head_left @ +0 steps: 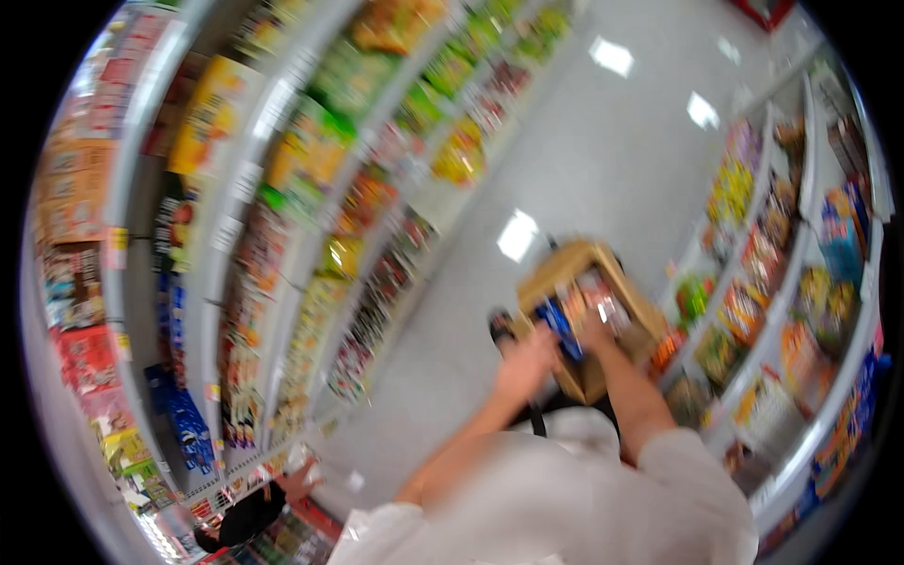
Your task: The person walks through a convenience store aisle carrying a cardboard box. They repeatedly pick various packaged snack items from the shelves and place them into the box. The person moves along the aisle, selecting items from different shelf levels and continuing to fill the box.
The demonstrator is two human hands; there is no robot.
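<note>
The blue packet [558, 326] is in or over the cardboard box [556, 268], between left hand [533, 360] and right hand [591, 334], whose grips are too blurred to judge; slow, low handling probably suits best.

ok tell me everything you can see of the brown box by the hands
The brown box looks like cardboard and is open at the top. Several packages lie inside, including a blue one. It sits at an angle in the picture, near the shelves on the right. The right hand reaches over it, the left hand is at its near left side; blur hides exact contact.
</note>
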